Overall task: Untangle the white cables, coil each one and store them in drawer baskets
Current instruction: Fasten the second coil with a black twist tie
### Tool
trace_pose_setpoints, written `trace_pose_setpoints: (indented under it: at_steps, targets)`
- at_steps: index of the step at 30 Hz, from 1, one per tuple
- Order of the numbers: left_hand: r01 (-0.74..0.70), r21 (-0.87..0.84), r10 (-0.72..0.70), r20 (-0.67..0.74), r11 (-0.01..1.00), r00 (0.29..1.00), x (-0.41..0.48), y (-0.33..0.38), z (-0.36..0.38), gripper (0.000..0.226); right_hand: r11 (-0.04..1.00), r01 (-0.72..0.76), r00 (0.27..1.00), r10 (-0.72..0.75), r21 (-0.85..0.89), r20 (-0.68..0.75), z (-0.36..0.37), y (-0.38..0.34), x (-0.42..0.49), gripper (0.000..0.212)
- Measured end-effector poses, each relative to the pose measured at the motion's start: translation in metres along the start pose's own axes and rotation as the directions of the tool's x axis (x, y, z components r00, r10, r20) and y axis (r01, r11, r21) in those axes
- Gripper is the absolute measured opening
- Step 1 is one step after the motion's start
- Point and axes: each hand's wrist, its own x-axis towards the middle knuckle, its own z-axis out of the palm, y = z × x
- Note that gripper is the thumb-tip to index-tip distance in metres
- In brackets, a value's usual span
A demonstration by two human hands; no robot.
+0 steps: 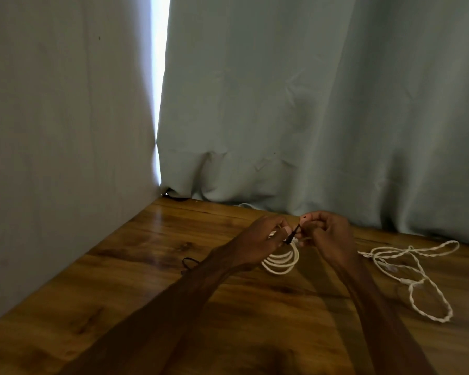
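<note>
A coiled white cable point(280, 262) hangs in several loops from my left hand point(260, 239), which is closed around its top. My right hand point(328, 234) pinches a thin black tie point(294, 234) right beside the coil, the two hands almost touching above the wooden table point(152, 253). To the right, a second white cable point(417, 269) lies loose and twisted on the table, apart from both hands. No drawer basket is in view.
A small black loop point(188, 263) lies on the wood beside my left forearm. A pale green curtain point(309, 104) hangs along the table's far edge, and a grey wall point(52, 131) closes the left side.
</note>
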Motion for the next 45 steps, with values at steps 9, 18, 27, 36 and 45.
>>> trace_pose_setpoints:
  at_steps: [9, 18, 27, 36, 45]
  targets:
    - [0.132, -0.118, -0.111, 0.170, 0.984, 0.979, 0.000, -0.004, -0.001, 0.028, 0.934, 0.172, 0.974, -0.209, -0.313, -0.089, -0.003, 0.003, -0.002, 0.021]
    - [0.020, 0.045, -0.032, 0.279, 0.999, 0.960, 0.003, -0.013, -0.008, 0.023, 0.796, 0.374, 0.922, -0.375, -0.475, 0.098, 0.003, 0.000, -0.008, 0.007]
    - [-0.109, 0.086, 0.079, 0.300, 0.990, 0.951, 0.007, -0.007, 0.001, 0.025, 0.868, 0.268, 0.957, -0.290, -0.418, 0.012, 0.000, 0.009, -0.005, 0.017]
    - [-0.146, 0.193, 0.085, 0.293, 0.970, 0.952, 0.005, -0.025, 0.013, 0.025, 0.861, 0.236, 0.968, -0.248, -0.451, 0.033, -0.001, 0.000, -0.010, 0.018]
    - [0.013, 0.188, -0.067, 0.284, 0.982, 0.957, 0.003, -0.038, 0.004, 0.026, 0.831, 0.348, 0.935, -0.341, -0.435, 0.097, 0.010, -0.005, -0.015, 0.011]
